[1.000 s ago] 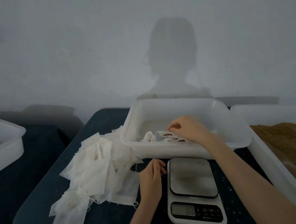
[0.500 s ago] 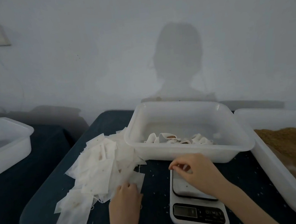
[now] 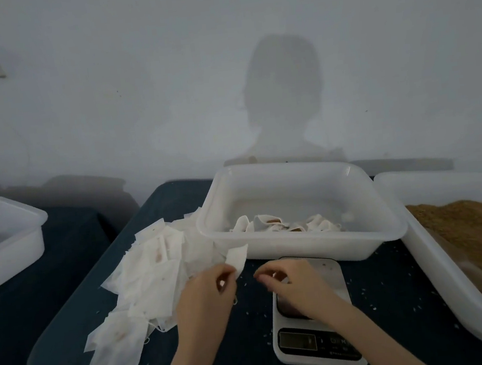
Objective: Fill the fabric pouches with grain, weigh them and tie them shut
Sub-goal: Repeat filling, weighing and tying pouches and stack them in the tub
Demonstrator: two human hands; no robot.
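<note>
The left hand point(image 3: 207, 298) has lifted a flat white fabric pouch point(image 3: 237, 257) off the heap point(image 3: 151, 275), fingers pinching it; the right hand point(image 3: 292, 284), back from the white tub point(image 3: 300, 244), curls empty above the grey scale point(image 3: 315, 338): filling comes next

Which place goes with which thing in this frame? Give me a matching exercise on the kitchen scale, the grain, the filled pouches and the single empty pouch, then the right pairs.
Things:
1. kitchen scale
2. grain
3. filled pouches
4. single empty pouch

Places:
A. in the middle white tub
B. pinched in the left hand
C. heaped in the tub at the right edge
D. on the dark cloth, partly under the right hand

Pairs: 1-D, 2-C, 3-A, 4-B
</note>
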